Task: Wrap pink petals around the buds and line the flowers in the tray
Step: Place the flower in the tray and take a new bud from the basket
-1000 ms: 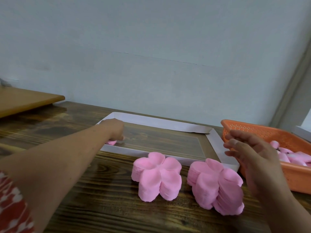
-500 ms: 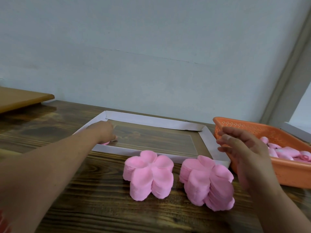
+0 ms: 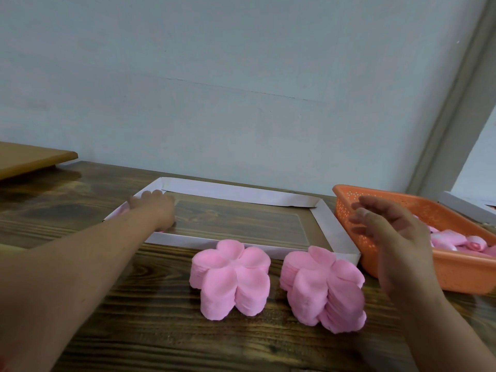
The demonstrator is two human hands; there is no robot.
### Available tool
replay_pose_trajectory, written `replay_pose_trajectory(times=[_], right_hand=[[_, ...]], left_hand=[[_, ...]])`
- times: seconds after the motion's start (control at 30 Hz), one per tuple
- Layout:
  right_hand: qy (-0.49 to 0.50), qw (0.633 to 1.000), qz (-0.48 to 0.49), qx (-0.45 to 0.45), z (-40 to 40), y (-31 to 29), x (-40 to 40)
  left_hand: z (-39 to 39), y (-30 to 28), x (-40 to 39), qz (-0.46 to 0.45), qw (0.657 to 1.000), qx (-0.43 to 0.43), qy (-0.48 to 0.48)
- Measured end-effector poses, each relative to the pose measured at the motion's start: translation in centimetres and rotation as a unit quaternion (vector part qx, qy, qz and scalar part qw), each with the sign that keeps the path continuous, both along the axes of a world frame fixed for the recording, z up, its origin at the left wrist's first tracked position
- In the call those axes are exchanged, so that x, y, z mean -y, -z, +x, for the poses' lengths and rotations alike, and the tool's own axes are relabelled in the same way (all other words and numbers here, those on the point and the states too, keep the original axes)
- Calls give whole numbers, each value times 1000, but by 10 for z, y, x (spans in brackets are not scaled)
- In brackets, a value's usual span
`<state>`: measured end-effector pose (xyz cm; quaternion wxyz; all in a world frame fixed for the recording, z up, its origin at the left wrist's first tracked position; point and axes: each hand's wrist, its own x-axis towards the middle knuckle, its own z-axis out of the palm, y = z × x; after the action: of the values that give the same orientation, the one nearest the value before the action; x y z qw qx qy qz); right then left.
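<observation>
A shallow white-walled tray [image 3: 241,193] lies on the dark wooden table. My left hand [image 3: 153,208] reaches into its left end near the far corner, knuckles up. Slivers of pink show beside and under it, and what the fingers do is hidden. Two thick stacks of flower-shaped pink petals [image 3: 230,275] [image 3: 322,285] stand side by side in front of the tray. My right hand [image 3: 389,232] hovers with fingers spread and holds nothing, at the near left side of the orange basket [image 3: 456,269]. Rolled pink buds [image 3: 451,240] lie inside that basket.
A light wooden board [image 3: 32,157] lies at the far left of the table [image 3: 161,331]. A white box edge [image 3: 467,205] shows behind the basket at the right. A pale wall stands close behind the tray.
My left hand has slid deeper into the tray toward its far left corner. My right hand stays hovering by the basket.
</observation>
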<state>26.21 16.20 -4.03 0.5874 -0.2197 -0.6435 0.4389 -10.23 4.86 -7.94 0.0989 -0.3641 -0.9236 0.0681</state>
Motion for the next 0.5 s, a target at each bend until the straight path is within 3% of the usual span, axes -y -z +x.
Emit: replay_pose_trajectory(times=[0.13, 0.33, 0.4, 0.5], right_hand=[[23, 999, 6, -36, 7, -7, -5], [38, 997, -10, -64, 22, -29, -30], [71, 997, -17, -22, 28, -40, -47], [125, 981, -28, 144, 38, -53, -80]], left_hand=[[-5, -1, -2, 14, 997, 77, 8], [-8, -1, -6, 1, 993, 115, 6], [-10, 0, -6, 0, 993, 118, 6], [-8, 0, -5, -6, 993, 114, -3]])
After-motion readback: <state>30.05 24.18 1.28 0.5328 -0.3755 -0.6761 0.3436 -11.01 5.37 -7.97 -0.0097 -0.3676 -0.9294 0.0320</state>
